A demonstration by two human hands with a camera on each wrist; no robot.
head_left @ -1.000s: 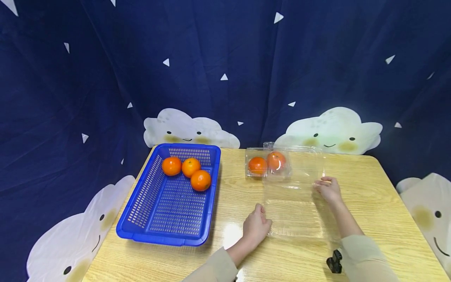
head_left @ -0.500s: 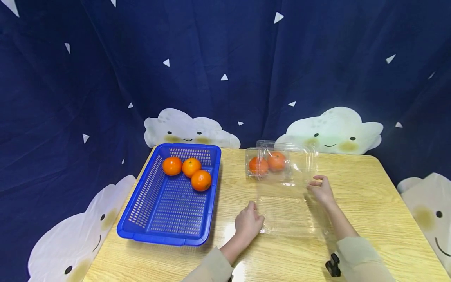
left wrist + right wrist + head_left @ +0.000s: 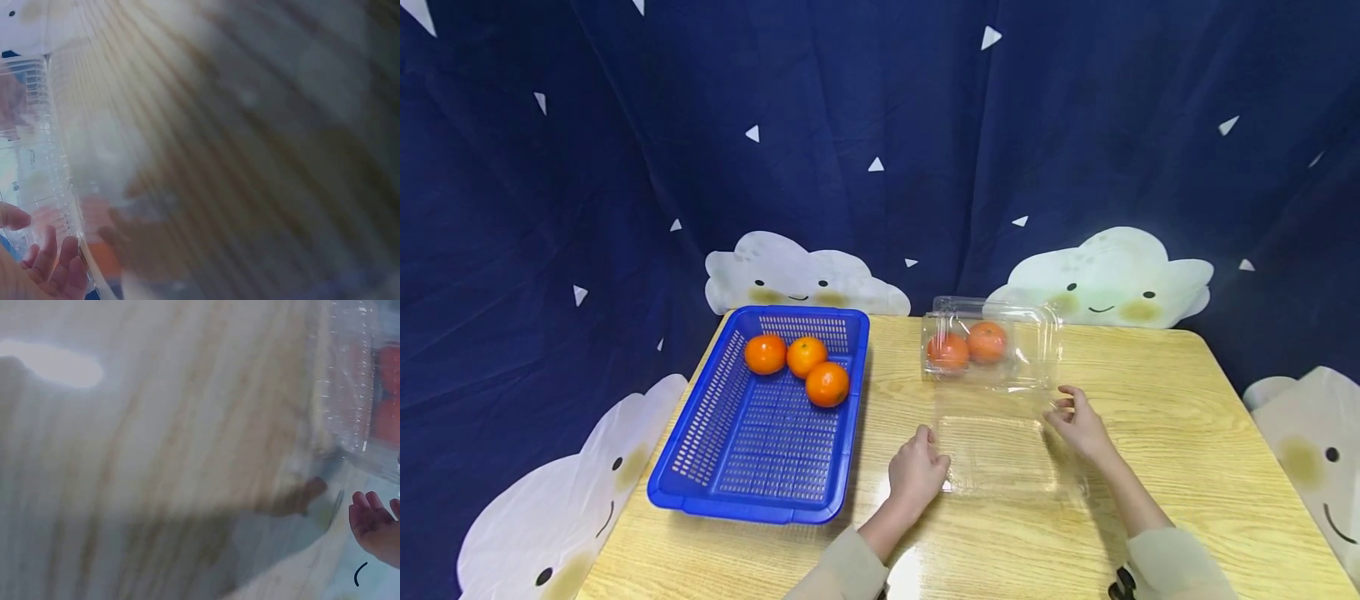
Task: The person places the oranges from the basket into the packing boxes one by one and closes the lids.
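An opened clear plastic clamshell container (image 3: 1000, 454) spans the space between my hands. My left hand (image 3: 917, 468) holds its left edge, fingers curled, while my right hand (image 3: 1078, 425) grips the opposite edge between thumb and fingers. The raised lid (image 3: 1037, 333) of this container overlaps a smaller clear box in the head view. Two oranges (image 3: 987, 342) sit in that box and show through the plastic. In the left wrist view, the left fingers (image 3: 65, 259) are beside the ribbed container wall. The right wrist view catches the right fingers (image 3: 369, 509) only at its edge.
A blue plastic basket (image 3: 658, 493) with three oranges (image 3: 827, 384) at its far end stands left on the wooden table (image 3: 1195, 417). A dark blue curtain (image 3: 820, 100) with cloud figures hangs behind. A small black object (image 3: 1122, 583) is by the right cuff.
Both hands have moved left together with the clear container, so its lid now overlaps more of the smaller box with oranges. The basket has stayed in place.
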